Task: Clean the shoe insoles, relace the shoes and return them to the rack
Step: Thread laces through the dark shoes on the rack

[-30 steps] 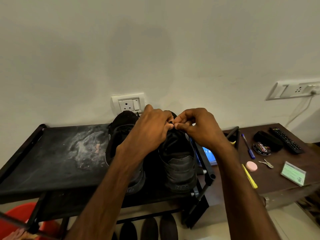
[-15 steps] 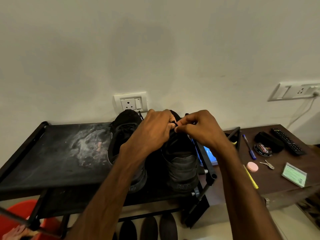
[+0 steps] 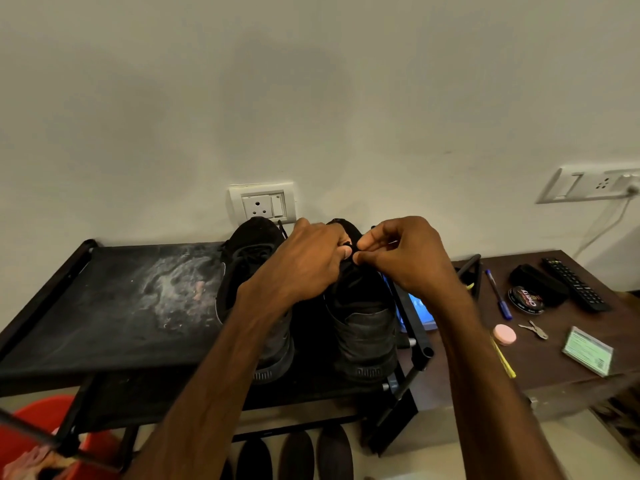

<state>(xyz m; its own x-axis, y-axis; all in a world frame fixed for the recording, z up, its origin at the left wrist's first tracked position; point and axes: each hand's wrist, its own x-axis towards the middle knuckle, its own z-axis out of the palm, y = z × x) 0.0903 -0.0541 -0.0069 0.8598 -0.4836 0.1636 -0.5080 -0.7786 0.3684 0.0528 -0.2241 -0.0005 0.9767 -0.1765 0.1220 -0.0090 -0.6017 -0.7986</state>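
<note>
L hand (image 3: 304, 263), R hand (image 3: 407, 259) now further right, lace (image 3: 350, 251) btwn fingers (image 3: 363, 259)

Both hands meet fingertip to fingertip, bare forearms reaching forward.
The left hand (image 3: 304, 263) shows its back, fingers curled, thumb tip pinching a black lace (image 3: 350, 251); the right hand (image 3: 407, 258) pinches the same lace between thumb and bent forefinger.

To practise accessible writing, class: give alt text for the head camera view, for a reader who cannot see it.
A left hand and right hand pinch a black lace on one shoe of a black pair on a black rack. A cluttered brown table stands alongside.
</note>
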